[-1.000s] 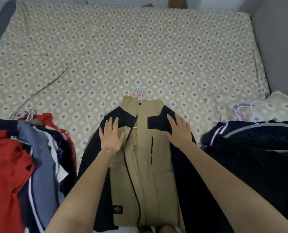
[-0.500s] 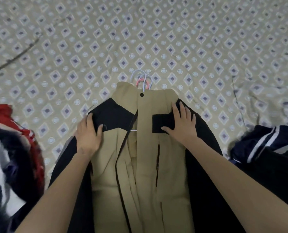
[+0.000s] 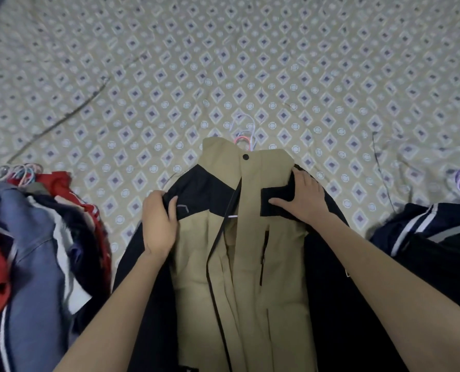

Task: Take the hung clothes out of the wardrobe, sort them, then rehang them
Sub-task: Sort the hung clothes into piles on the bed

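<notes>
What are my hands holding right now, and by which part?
Both hands grip the tan and black jacket by its black shoulder panels: the left hand on the left-side shoulder, the right hand on the right-side one, beside the collar.

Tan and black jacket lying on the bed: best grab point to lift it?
Probably both shoulders, one from each side, as the left hand and right hand grip the jacket now: it lies flat, front up, and the hanger hooks past the collar suggest a hanger spans them.
</notes>
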`<action>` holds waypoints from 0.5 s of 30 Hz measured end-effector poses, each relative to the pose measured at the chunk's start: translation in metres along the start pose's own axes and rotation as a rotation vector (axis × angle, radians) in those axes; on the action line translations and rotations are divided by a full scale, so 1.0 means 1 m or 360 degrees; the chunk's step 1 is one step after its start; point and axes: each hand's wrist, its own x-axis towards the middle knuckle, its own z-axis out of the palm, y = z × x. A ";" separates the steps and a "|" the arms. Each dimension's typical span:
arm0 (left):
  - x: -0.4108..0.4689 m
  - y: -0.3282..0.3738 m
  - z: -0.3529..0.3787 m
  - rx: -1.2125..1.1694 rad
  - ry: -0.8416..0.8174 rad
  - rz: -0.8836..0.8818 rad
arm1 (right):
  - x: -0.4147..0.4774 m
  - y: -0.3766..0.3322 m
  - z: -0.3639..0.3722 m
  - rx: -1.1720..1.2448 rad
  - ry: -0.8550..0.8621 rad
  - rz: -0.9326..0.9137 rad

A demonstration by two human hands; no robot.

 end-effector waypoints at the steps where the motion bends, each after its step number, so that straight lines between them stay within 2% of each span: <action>1: -0.007 0.002 -0.007 -0.0017 -0.0013 0.0054 | -0.004 -0.004 -0.004 0.0051 0.0033 0.0004; 5: -0.037 0.021 -0.043 -0.0008 0.0035 0.0274 | -0.022 -0.021 -0.024 0.0026 -0.0006 -0.0041; 9: -0.058 0.032 -0.078 -0.0023 0.0101 0.0309 | -0.055 -0.033 -0.034 -0.0129 -0.0030 -0.0172; 15: -0.086 0.032 -0.129 -0.0063 -0.0079 0.0311 | -0.136 -0.039 -0.051 0.0229 0.0114 -0.0262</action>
